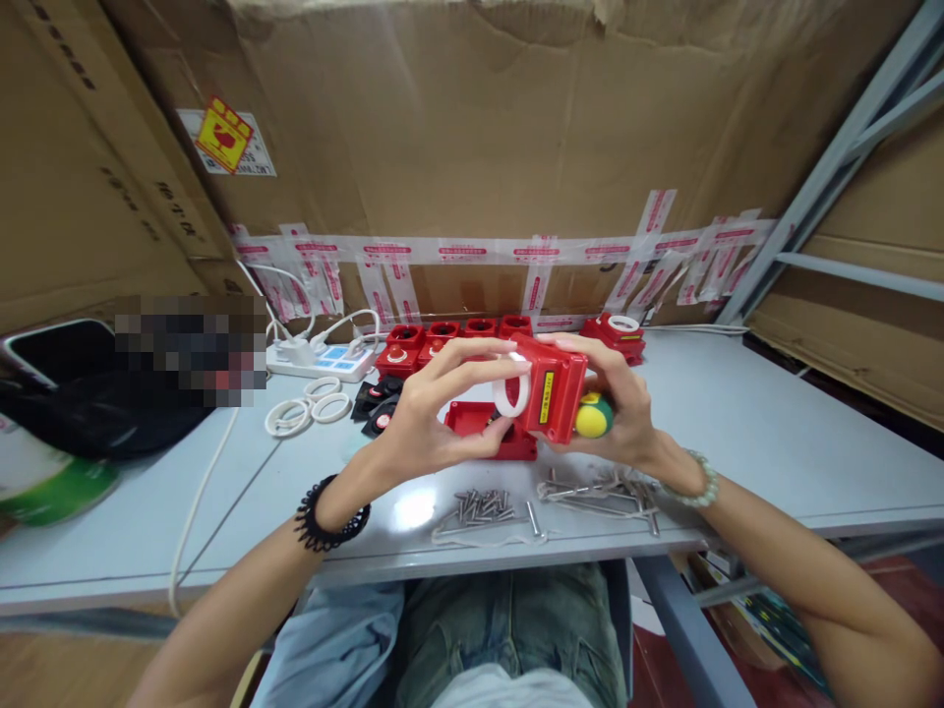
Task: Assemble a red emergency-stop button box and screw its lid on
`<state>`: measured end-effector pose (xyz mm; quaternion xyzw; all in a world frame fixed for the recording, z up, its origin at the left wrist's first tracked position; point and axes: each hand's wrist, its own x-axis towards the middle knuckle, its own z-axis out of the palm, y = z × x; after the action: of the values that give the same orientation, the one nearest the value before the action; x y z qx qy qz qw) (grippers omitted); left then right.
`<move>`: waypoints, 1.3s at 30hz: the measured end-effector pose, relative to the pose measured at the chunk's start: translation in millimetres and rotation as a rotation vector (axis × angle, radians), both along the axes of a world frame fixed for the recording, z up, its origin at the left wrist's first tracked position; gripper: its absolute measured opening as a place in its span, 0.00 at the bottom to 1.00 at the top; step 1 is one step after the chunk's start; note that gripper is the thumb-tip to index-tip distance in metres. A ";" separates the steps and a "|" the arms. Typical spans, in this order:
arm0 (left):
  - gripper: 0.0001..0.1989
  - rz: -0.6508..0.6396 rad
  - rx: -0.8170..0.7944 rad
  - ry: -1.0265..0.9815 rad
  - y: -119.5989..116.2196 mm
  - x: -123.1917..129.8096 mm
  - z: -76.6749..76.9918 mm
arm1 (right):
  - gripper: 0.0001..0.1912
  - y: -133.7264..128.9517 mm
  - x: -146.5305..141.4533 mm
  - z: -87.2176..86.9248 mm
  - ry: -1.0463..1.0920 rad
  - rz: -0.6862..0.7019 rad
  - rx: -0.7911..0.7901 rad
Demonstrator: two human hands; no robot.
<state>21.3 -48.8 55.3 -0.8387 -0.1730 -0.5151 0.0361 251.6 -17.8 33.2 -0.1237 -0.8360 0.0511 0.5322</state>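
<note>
My left hand [435, 408] pinches a white ring [510, 391] against the open face of a red plastic box [555, 388], held up above the table. My right hand [618, 408] grips that red box from the right side and also holds a yellow-green screwdriver handle [594, 417] in the palm. Under my hands lies a red lid [487, 425] flat on the table. A pile of screws [483, 505] and some metal brackets [601, 492] lie near the front edge.
A row of red boxes [457, 334] stands at the back, one more [618, 332] to the right. Loose white rings [310, 405], black parts [378, 403] and a white power strip [317, 359] lie to the left. Cardboard walls the table; a metal shelf [848, 197] is right.
</note>
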 end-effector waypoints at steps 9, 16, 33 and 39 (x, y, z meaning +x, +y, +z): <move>0.29 -0.143 -0.083 -0.010 3.3 -3.4 -3.8 | 0.48 -1.2 -1.1 -1.1 0.005 -0.037 -0.041; 0.26 -0.010 -0.203 -0.098 1.6 -0.5 -2.2 | 0.47 -1.8 -1.8 -0.2 -0.016 -0.008 -0.022; 0.23 0.002 -0.197 -0.095 -0.9 -0.5 0.1 | 0.46 -1.8 -1.8 -0.8 -0.018 -0.002 -0.032; 0.23 0.019 -0.182 -0.085 -2.1 0.1 1.1 | 0.47 -2.2 -1.7 -0.8 -0.015 -0.008 -0.036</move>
<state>21.4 -51.0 56.4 -0.8142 -0.2284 -0.5321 -0.0426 249.9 -20.0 32.4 -0.1370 -0.8383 0.0632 0.5239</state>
